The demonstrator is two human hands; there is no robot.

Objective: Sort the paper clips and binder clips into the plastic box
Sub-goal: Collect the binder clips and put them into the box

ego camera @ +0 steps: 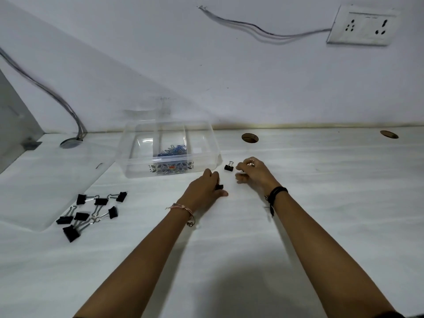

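Note:
A clear plastic box (pixel 171 172) with three compartments stands at the back of the white table. Blue paper clips (pixel 172 150) lie in its middle compartment. My left hand (pixel 206 188) rests on the table just in front of the box's right corner, fingers closed over a small black binder clip (pixel 219 187). A second small black binder clip (pixel 229 166) stands on the table between my hands. My right hand (pixel 252 171) is beside it, fingers curled; a bit of metal shows between them, but I cannot tell what it is.
Several larger black binder clips (pixel 91 213) lie in a loose group at the left, by the clear box lid (pixel 34 203). Two round cable holes (pixel 250 137) are in the table's back edge. Cables (pixel 75 125) and a wall socket (pixel 362 25) are behind.

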